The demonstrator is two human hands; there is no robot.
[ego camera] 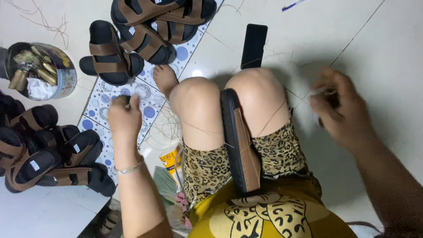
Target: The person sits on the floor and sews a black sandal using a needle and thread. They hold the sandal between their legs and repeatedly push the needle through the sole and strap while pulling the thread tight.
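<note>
A black-soled sandal with a tan leather upper (241,143) is clamped on edge between the knees, toe end pointing away from the body. Thin pale thread (274,115) is seen running from the sandal's upper across the right thigh toward the right hand (337,108), which is closed around a small dark object, possibly a tool handle; the blur leaves this uncertain. The left hand (124,117) is curled into a fist out to the left side, above a blue-dotted white mat (99,105), and something small appears to be pinched in it. If the thread is pulled hard, it could snap or cut into the leather. The sandal could also be twisted out from between the knees by an uneven pull. Loose thread strands (165,128) on the floor could be caught up and knotted.
</note>
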